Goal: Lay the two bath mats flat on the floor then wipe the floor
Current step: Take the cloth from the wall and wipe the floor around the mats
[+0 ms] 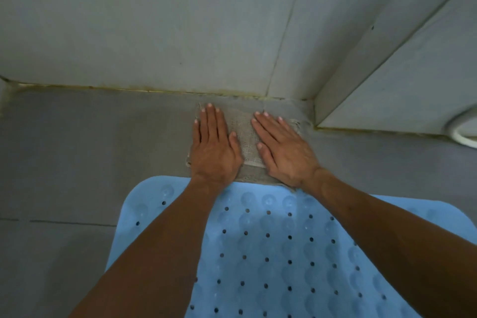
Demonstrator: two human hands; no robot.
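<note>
Fingers (210,121) of our left hand (215,148) lay straight and slightly spread, flat on the grey woven cloth (245,134), and those of our right hand (282,148) lay the same way beside them, nothing pinched or gripped. The cloth sat on the grey tiled floor (90,137) close to the corner where the walls (154,20) met, its near edge touching or slightly under the far end of the blue bath mat (271,253), which lay flat beneath our forearms. Only one mat showed; where the second lay we could not tell. We judged the wiping to be the step in hand. To do it well, we thought both palms should bear down evenly so the cloth stayed spread and did not bunch at its frayed right edge (296,125). Strokes would best run along the stained joint (154,90) at the wall's foot, then back toward the mat, overlapping each pass. A white curved object (462,134) at the far right was worth steering clear of.
</note>
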